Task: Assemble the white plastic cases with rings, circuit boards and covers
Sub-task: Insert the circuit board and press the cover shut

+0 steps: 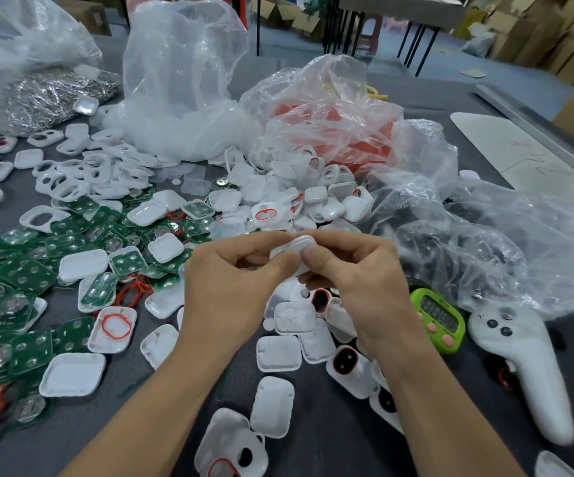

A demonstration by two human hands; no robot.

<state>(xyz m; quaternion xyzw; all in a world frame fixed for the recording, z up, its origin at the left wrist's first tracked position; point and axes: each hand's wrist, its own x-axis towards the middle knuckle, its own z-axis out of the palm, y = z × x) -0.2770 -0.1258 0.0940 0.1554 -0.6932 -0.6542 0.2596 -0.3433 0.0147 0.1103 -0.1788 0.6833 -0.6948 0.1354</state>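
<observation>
My left hand (234, 287) and my right hand (354, 273) meet above the middle of the grey table, both pinching one white plastic case (295, 246) between thumbs and fingers. Most of that case is hidden by my fingers. Green circuit boards (30, 270) lie heaped at the left. A white case half with a red ring (116, 327) in it sits left of my left forearm. Loose white covers (72, 375) and case halves (278, 352) are scattered under and around my hands. White frames with two openings (72, 180) pile up at the back left.
Clear plastic bags (182, 80) stand at the back, one holding red parts (330, 125). A bag of metal pieces (48, 98) lies far left. A green timer (440, 318) and a white controller (526, 366) rest at the right, beside more crumpled plastic (485, 235).
</observation>
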